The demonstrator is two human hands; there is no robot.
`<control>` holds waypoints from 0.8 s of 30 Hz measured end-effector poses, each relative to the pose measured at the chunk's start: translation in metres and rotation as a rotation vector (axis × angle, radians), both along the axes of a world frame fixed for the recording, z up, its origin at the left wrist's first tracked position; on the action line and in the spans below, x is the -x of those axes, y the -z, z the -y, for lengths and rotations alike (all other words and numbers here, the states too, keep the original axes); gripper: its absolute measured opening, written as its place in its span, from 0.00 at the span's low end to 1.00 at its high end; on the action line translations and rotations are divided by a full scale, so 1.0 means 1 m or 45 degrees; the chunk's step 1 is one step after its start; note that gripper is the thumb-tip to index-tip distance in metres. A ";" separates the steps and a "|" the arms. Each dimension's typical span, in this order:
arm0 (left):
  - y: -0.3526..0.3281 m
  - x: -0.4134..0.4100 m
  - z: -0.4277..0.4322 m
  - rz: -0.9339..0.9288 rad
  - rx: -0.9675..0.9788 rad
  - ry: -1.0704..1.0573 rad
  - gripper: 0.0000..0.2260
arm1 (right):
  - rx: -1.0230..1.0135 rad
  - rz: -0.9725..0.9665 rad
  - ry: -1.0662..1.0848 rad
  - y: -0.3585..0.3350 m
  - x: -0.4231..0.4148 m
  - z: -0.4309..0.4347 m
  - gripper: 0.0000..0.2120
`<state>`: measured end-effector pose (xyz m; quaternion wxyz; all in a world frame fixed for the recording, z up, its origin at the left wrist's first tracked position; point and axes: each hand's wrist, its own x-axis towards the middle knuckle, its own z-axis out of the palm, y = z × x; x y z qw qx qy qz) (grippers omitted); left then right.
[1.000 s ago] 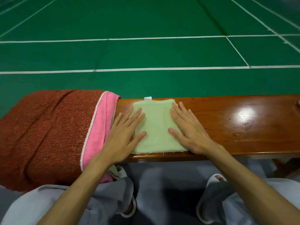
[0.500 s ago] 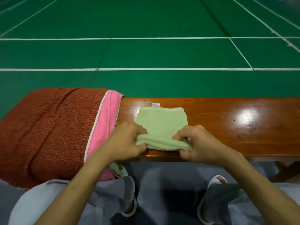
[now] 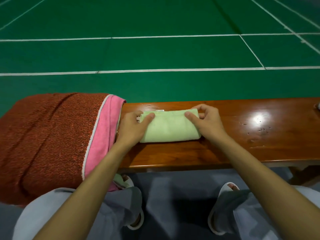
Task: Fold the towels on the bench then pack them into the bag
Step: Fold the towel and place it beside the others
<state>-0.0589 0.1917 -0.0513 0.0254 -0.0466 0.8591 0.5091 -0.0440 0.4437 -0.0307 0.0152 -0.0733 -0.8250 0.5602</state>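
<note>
Setting: green court floor (image 3: 155,54) with white lines runs beyond a glossy wooden surface (image 3: 259,135); the person's knees and white slippers (image 3: 223,191) show below it.
Task's thing: a light green towel (image 3: 170,129), folded into a flat band, lies on the surface directly between the two grips.
Left grip (image 3: 133,125): pinches the towel's end on its own side, thumb on top near the far edge.
Right grip (image 3: 206,122): pinches the opposite end the same way, fingers curled over the far corner.
Handling: I judge it light, soft and limp, with no stiffness. The layers would likely sag or slip open if lifted by one end. The varnish looks slick, so the towel may skid when pushed.
Where to hold: probably both ends at once, clamping through every layer, or one palm under the middle.
Beside the left grip: a pink towel (image 3: 103,129) under a rust-red towel (image 3: 48,135), both draped over the surface and unfolded.
Hidden: no bag is in view. Most fingertips sit behind the towel's far edge. The layers cannot be counted. A small white label (image 3: 160,110) between the grips is unreadable. An object (image 3: 317,106) well beyond the right grip is cut off.
</note>
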 end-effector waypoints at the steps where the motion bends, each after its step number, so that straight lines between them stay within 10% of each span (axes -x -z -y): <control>1: 0.003 0.003 -0.004 -0.001 0.032 -0.043 0.29 | -0.071 -0.020 0.066 0.005 0.004 0.003 0.08; 8: -0.003 -0.002 -0.020 -0.313 0.591 -0.279 0.19 | -0.276 -0.086 0.337 0.018 0.014 0.015 0.16; 12: -0.014 -0.031 -0.045 -0.784 0.978 0.202 0.23 | -0.272 0.012 0.342 0.021 0.021 0.015 0.25; 17: 0.007 -0.033 -0.051 -0.513 1.143 0.582 0.25 | -0.420 0.116 0.220 0.018 0.022 0.013 0.26; 20: 0.010 -0.023 -0.046 -0.465 1.145 0.576 0.25 | -0.973 -0.224 0.236 0.008 0.013 0.015 0.24; 24: 0.009 -0.020 -0.046 -0.442 1.156 0.549 0.27 | -1.238 -0.400 -0.485 0.015 0.002 0.026 0.31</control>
